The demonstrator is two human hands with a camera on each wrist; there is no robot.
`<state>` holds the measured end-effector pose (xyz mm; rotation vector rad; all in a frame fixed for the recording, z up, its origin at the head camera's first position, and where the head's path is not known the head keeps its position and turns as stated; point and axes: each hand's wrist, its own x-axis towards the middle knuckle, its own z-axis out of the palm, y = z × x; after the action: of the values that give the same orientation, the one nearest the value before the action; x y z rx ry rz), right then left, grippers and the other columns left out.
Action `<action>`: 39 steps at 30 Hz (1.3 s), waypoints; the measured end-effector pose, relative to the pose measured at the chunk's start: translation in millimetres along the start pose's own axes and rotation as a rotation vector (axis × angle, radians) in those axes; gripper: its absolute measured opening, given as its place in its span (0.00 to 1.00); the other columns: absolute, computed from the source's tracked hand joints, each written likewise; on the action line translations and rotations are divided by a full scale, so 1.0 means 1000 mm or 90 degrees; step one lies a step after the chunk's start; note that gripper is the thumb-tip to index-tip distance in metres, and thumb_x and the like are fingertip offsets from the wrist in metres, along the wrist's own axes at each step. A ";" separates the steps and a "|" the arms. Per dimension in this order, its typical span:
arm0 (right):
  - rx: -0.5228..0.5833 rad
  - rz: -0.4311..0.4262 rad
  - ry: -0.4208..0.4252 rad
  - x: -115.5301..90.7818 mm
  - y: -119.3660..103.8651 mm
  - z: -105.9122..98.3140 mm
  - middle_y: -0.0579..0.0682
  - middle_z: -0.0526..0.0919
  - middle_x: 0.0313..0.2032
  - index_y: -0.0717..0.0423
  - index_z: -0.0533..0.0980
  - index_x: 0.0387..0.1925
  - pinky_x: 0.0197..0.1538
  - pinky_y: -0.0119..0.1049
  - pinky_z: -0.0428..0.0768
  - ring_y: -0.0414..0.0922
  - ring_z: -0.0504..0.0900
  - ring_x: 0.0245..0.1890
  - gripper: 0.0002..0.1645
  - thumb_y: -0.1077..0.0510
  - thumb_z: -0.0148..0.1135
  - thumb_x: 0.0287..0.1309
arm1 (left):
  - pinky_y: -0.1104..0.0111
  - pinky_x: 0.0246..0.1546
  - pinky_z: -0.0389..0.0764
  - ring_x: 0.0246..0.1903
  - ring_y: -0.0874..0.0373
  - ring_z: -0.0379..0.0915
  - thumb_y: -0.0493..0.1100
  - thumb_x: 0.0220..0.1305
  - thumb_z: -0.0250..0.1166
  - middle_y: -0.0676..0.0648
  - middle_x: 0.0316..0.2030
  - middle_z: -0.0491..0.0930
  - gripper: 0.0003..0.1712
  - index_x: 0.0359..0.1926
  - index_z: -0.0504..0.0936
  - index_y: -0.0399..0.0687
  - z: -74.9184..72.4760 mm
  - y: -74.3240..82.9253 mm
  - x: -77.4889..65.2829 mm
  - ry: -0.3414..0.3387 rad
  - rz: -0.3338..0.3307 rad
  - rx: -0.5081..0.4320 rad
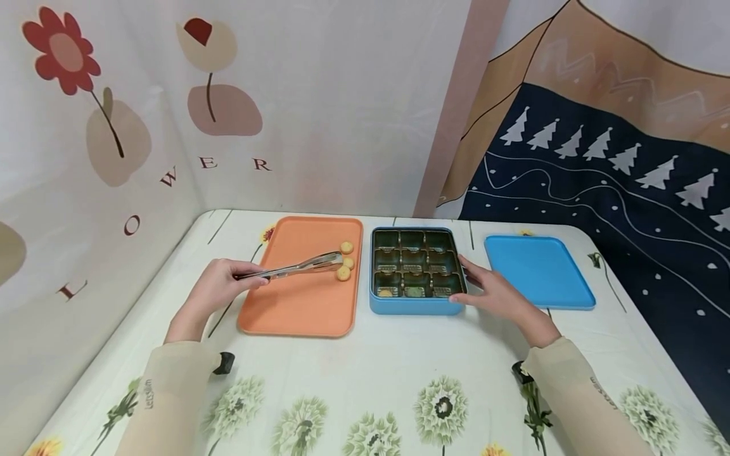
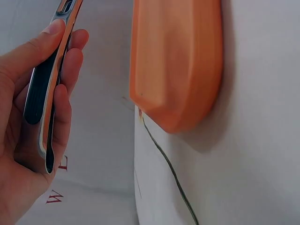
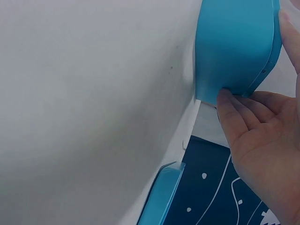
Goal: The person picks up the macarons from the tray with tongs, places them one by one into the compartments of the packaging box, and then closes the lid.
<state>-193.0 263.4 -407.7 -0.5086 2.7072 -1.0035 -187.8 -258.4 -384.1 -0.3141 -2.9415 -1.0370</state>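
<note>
In the head view my left hand [image 1: 219, 285] grips the handle of metal tongs [image 1: 296, 268] above the orange tray [image 1: 296, 313]. The tongs' tips overlap the middle of three small round yellow cookies [image 1: 343, 273] near the tray's right side. From the left wrist, the thumb [image 2: 56, 27] lies along the handle with the fingers on its other side. My right hand [image 1: 493, 291] rests against the right side of a blue box [image 1: 416, 306], its thumb at the front right corner. Straight fingers [image 3: 229, 112] touch the box's side in the right wrist view.
Inside the box sits a dark divided insert [image 1: 415, 259]. Something yellowish shows in its front left compartment and something greenish in the front middle one. A flat blue lid [image 1: 538, 272] lies to the right. Printed cloth walls stand behind and left of the table [image 1: 353, 380].
</note>
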 end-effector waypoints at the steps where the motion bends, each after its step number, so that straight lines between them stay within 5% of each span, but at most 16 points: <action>1: 0.001 0.000 -0.001 0.000 0.000 0.000 0.67 0.50 0.77 0.58 0.44 0.79 0.68 0.59 0.67 0.66 0.63 0.71 0.59 0.40 0.67 0.61 | 0.71 0.30 0.73 0.31 0.54 0.79 0.45 0.60 0.73 0.44 0.37 0.89 0.14 0.45 0.89 0.44 0.000 0.001 0.001 0.002 0.003 -0.001; 10: 0.008 0.010 -0.002 0.002 0.003 0.000 0.65 0.50 0.77 0.56 0.44 0.79 0.68 0.59 0.67 0.65 0.63 0.72 0.61 0.40 0.68 0.59 | 0.71 0.29 0.71 0.26 0.62 0.70 0.45 0.59 0.73 0.45 0.35 0.89 0.13 0.44 0.90 0.44 0.005 0.011 0.014 -0.001 0.023 -0.014; 22: 0.008 0.003 0.000 0.001 0.000 0.000 0.66 0.50 0.77 0.57 0.44 0.79 0.68 0.59 0.67 0.66 0.63 0.71 0.60 0.41 0.68 0.60 | 0.72 0.31 0.75 0.28 0.63 0.75 0.43 0.59 0.73 0.45 0.34 0.89 0.11 0.42 0.90 0.44 0.011 0.026 0.032 -0.010 0.051 -0.035; 39: 0.002 -0.006 -0.003 0.000 0.000 -0.001 0.67 0.50 0.76 0.60 0.44 0.79 0.68 0.59 0.67 0.66 0.63 0.71 0.59 0.42 0.67 0.61 | 0.69 0.33 0.79 0.33 0.52 0.83 0.42 0.62 0.72 0.47 0.34 0.90 0.09 0.43 0.90 0.46 0.024 0.054 0.052 -0.022 0.073 -0.060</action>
<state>-193.5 264.0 -406.8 -0.5223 2.7012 -1.0078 -226.7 -192.9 -365.3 -0.5003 -2.8706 -1.1669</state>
